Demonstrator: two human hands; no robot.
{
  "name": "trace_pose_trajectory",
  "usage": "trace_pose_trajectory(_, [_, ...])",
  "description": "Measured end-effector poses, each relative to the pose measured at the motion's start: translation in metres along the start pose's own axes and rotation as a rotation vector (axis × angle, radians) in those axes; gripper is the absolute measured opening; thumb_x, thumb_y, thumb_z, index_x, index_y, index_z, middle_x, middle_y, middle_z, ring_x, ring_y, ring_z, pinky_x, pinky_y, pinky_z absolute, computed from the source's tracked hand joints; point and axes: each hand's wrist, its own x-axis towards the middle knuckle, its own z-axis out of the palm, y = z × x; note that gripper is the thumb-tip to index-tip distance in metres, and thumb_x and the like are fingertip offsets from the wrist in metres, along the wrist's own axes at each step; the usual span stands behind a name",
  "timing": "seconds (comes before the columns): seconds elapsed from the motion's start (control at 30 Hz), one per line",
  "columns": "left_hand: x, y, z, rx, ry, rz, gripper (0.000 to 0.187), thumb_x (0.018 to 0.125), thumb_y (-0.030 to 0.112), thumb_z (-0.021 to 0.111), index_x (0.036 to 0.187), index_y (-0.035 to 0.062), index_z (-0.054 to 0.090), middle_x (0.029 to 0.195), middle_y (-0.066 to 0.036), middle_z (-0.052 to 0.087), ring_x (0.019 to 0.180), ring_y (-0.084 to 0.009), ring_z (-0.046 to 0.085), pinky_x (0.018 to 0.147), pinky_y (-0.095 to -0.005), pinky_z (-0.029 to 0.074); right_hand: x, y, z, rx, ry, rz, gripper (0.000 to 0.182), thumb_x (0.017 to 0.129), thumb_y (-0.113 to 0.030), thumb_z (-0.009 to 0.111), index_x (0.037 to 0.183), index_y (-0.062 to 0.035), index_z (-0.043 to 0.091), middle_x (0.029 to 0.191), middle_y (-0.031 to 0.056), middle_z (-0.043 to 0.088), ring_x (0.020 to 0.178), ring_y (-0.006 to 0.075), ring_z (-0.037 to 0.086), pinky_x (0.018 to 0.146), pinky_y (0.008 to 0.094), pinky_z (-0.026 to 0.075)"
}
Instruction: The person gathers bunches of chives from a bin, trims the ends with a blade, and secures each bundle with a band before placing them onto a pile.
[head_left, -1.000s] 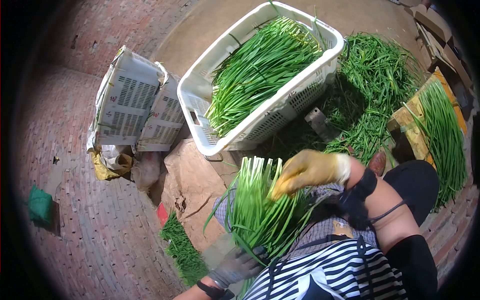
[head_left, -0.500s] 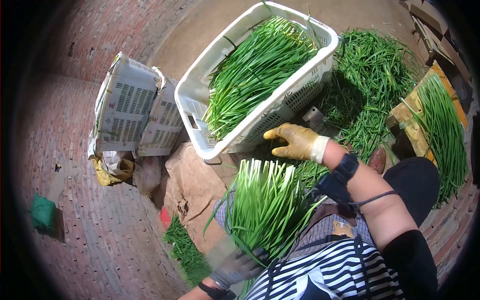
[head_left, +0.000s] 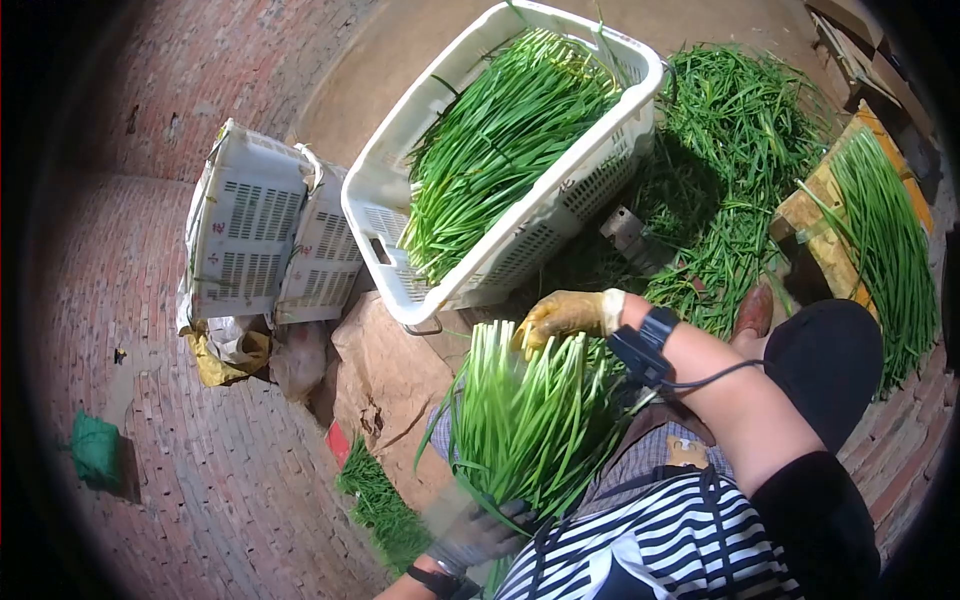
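My left hand (head_left: 482,533), in a grey glove, is closed around the lower, leafy part of a bunch of garlic chives (head_left: 530,420). The bunch stands upright over my lap, pale stem ends on top. At those ends is my right hand (head_left: 565,318), in a yellow glove, its fingers curled down and pinching at the stems. Just beyond it stands a white plastic crate (head_left: 510,265), tilted in view, with many chives (head_left: 510,140) laid in it.
Loose green leaves (head_left: 745,150) are heaped right of the crate. More chives (head_left: 880,240) lie on a yellow board at far right. White crates (head_left: 250,235) stand at left. Brown paper (head_left: 385,370) and a small green pile (head_left: 380,500) lie on the floor, with a green bundle (head_left: 95,448) farther left.
My right hand has come down from beside the crate onto the stem ends, its fingers closing there. My left hand still holds the bunch in nearly the same place.
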Motion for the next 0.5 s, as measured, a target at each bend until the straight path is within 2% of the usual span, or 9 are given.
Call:
trace_pose_trajectory(0.07, [0.005,-0.002,-0.005,-0.007,0.028,0.012,0.026,0.072,0.02,0.06,0.096,0.0283,0.065,0.126,0.007,0.058,0.122,-0.016,0.05,0.098,-0.0408,0.044,-0.015,-0.013,0.01,0.087,0.174,0.055,0.03,0.079,-0.022,0.069,0.098,0.0022,0.069,0.104,0.0084,0.069,0.097,0.0158,0.063,0.086,0.0289,0.049])
trace_pose_trajectory(0.1, [0.007,-0.003,-0.006,-0.011,0.044,0.018,0.02,0.073,0.021,0.061,0.092,0.028,0.064,0.127,0.006,0.058,0.121,-0.0165,0.051,0.099,-0.0388,0.044,-0.016,-0.01,0.002,0.297,0.265,-0.016,0.028,0.078,-0.02,0.069,0.096,0.0013,0.07,0.105,0.0082,0.069,0.097,0.0161,0.063,0.087,0.0298,0.049])
trace_pose_trajectory(0.17, [0.006,-0.002,-0.005,-0.037,0.066,0.015,0.02,0.074,0.021,0.06,0.092,0.0273,0.064,0.128,0.005,0.058,0.121,-0.0163,0.051,0.098,-0.0385,0.045,-0.02,-0.02,-0.018,0.672,0.405,-0.198,0.02,0.08,-0.017,0.067,0.092,-0.0017,0.07,0.109,0.0074,0.067,0.098,0.0166,0.062,0.089,0.0323,0.05])
trace_pose_trajectory(0.2, [0.006,-0.002,-0.004,-0.049,0.078,0.016,0.02,0.074,0.02,0.06,0.092,0.0269,0.064,0.129,0.005,0.058,0.121,-0.0162,0.051,0.098,-0.0383,0.045,-0.023,-0.028,-0.021,0.613,0.583,-0.183,0.02,0.084,-0.019,0.066,0.092,-0.0007,0.069,0.106,0.0079,0.068,0.098,0.0167,0.062,0.089,0.0315,0.05])
trace_pose_trajectory(0.27, [0.008,-0.001,-0.007,-0.053,0.066,0.004,0.021,0.074,0.02,0.06,0.094,0.026,0.063,0.129,0.004,0.058,0.121,-0.0164,0.051,0.098,-0.0383,0.046,-0.009,-0.045,-0.016,-0.248,0.629,-0.159,0.023,0.087,-0.022,0.066,0.091,0.0003,0.068,0.103,0.0075,0.069,0.095,0.0171,0.063,0.089,0.0306,0.05])
trace_pose_trajectory(0.3, [0.008,-0.001,-0.008,-0.056,0.058,-0.002,0.021,0.075,0.019,0.06,0.094,0.0256,0.063,0.129,0.004,0.058,0.122,-0.0165,0.051,0.098,-0.0384,0.046,0.003,-0.039,-0.013,-0.277,0.521,-0.278,0.024,0.084,-0.025,0.068,0.097,-0.0055,0.071,0.095,0.0057,0.071,0.088,0.0134,0.064,0.082,0.028,0.049])
trace_pose_trajectory(0.4, [0.009,-0.003,-0.009,-0.072,0.047,0.026,0.035,0.071,0.018,0.061,0.104,0.0292,0.067,0.124,0.008,0.06,0.121,-0.0163,0.05,0.099,-0.0414,0.045,0.025,-0.049,0.014,-1.198,0.268,0.013,0.03,0.074,-0.036,0.071,0.092,-0.0125,0.074,0.083,0.0108,0.071,0.081,0.0246,0.068,0.077,0.036,0.052])
trace_pose_trajectory(0.43, [0.009,-0.003,-0.01,-0.068,0.054,0.033,0.034,0.071,0.018,0.061,0.102,0.0284,0.067,0.124,0.007,0.06,0.121,-0.0167,0.051,0.098,-0.0413,0.045,0.03,-0.043,0.021,-1.133,0.174,0.032,0.032,0.073,-0.038,0.071,0.091,-0.0129,0.074,0.082,0.0117,0.071,0.08,0.0272,0.068,0.076,0.0371,0.052])
trace_pose_trajectory(0.5, [0.01,-0.003,-0.01,-0.061,0.068,0.039,0.031,0.071,0.017,0.061,0.1,0.0268,0.067,0.125,0.006,0.06,0.121,-0.0177,0.051,0.098,-0.0413,0.046,0.038,-0.034,0.031,-1.061,0.037,0.156,0.039,0.067,-0.034,0.073,0.097,-0.0109,0.07,0.097,0.0162,0.067,0.099,0.0371,0.06,0.086,0.0423,0.049])
